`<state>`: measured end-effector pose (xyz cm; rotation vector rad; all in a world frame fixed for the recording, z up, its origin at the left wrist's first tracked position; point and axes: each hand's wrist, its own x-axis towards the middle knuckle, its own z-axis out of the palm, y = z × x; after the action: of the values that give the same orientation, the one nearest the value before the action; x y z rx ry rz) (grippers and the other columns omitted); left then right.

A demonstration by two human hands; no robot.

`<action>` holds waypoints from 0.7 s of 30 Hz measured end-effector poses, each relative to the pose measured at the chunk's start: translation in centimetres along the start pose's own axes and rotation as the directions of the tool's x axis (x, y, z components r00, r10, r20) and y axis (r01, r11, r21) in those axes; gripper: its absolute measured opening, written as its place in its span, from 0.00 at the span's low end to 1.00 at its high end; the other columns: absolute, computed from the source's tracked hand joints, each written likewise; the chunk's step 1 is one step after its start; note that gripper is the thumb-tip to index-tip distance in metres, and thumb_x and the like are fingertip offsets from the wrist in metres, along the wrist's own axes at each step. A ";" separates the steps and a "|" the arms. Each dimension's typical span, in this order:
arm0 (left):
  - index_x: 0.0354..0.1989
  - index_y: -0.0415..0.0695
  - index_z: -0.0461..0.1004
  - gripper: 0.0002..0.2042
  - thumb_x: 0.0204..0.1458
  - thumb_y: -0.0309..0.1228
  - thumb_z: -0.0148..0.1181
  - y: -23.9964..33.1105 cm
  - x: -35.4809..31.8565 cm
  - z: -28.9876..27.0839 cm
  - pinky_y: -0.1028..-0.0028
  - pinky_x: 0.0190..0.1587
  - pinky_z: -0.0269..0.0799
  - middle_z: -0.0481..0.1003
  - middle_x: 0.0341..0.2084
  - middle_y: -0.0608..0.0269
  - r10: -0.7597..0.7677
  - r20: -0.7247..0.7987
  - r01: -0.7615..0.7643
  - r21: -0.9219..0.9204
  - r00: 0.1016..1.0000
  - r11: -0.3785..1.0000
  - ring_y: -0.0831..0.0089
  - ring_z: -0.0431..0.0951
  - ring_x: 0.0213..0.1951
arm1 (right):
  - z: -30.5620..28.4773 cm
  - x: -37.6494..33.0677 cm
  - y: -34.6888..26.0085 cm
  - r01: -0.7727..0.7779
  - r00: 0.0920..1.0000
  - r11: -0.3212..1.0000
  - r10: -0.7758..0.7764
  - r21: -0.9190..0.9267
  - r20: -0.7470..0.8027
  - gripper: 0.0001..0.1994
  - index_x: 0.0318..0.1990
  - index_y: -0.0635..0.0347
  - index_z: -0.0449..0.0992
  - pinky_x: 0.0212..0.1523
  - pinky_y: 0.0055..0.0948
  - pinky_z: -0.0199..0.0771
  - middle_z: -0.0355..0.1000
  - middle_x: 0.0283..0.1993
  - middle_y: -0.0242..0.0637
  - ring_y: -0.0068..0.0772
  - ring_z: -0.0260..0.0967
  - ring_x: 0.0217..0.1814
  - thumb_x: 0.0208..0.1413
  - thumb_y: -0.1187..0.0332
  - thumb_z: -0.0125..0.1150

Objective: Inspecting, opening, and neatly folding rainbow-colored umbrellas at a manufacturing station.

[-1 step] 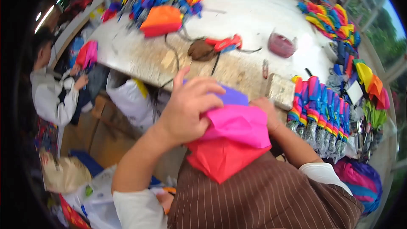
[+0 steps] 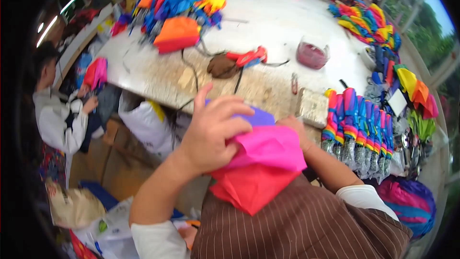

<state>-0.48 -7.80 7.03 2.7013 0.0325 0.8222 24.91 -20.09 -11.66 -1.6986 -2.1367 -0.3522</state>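
A partly folded umbrella canopy [image 2: 261, 146] with purple, bright pink and red panels hangs before my brown striped apron. My left hand [image 2: 215, 129] presses on its left side, thumb and lower fingers curled onto the cloth and one finger raised. On the far right side of the cloth, my right hand [image 2: 293, 127] looks curled; its fingertips and whatever they hold are hidden behind the panels. The pink panel folds over the red one, whose pointed corner hangs toward my lap.
The white worktable [image 2: 268, 19] bears a heap of colourful umbrellas [image 2: 177, 5], an orange-red folded one [image 2: 177, 33], a pinkish container [image 2: 312, 55], a block [image 2: 312, 108] and a row of rolled rainbow umbrellas [image 2: 359, 120]. A seated person [image 2: 57, 100] works at left, beside white bags [image 2: 146, 120].
The view has shifted slightly, so the table's things sit a little lower and further left. My hands stay at the same places on the cloth.
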 end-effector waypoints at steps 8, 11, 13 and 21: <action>0.45 0.43 0.72 0.45 0.22 0.69 0.63 4.0 1.5 -4.8 0.54 0.65 0.39 0.70 0.49 0.51 0.054 -0.315 -0.122 -0.200 0.948 0.972 0.59 0.69 0.52 | -2.0 -0.3 0.1 -0.266 0.946 0.841 0.321 0.472 -0.039 0.20 0.53 0.54 0.72 0.50 0.41 0.69 0.73 0.49 0.39 0.46 0.71 0.48 0.54 0.58 0.53; 0.45 0.39 0.71 0.19 0.54 0.42 0.58 1.2 1.4 -4.0 0.66 0.60 0.55 0.71 0.47 0.55 -0.334 -0.483 0.029 -0.535 0.809 0.844 0.67 0.69 0.51 | -1.6 1.7 -1.4 -0.107 0.804 0.285 0.589 0.953 -0.086 0.24 0.56 0.61 0.68 0.42 0.33 0.73 0.75 0.42 0.32 0.37 0.75 0.42 0.58 0.53 0.52; 0.45 0.38 0.71 0.10 0.58 0.29 0.51 -1.6 0.8 -4.1 0.75 0.55 0.60 0.72 0.44 0.58 -0.518 -0.383 0.081 -0.741 0.765 0.667 0.74 0.70 0.49 | -2.9 -1.4 -1.7 -0.079 0.847 0.158 0.531 0.984 -0.017 0.24 0.56 0.61 0.68 0.41 0.32 0.73 0.75 0.41 0.31 0.36 0.75 0.41 0.58 0.53 0.52; 0.51 0.37 0.69 0.15 0.60 0.34 0.49 -3.3 3.4 -1.1 0.73 0.57 0.59 0.71 0.48 0.59 -0.364 -0.161 0.214 -0.571 0.917 0.792 0.73 0.69 0.51 | -2.0 -1.8 0.7 -0.035 0.969 -0.337 0.221 0.941 0.115 0.24 0.55 0.61 0.68 0.38 0.30 0.72 0.74 0.36 0.29 0.32 0.74 0.37 0.58 0.53 0.52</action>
<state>1.95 -3.95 8.74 1.9727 0.2365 0.9194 26.27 -22.35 -10.69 -0.6065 -1.0397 1.2044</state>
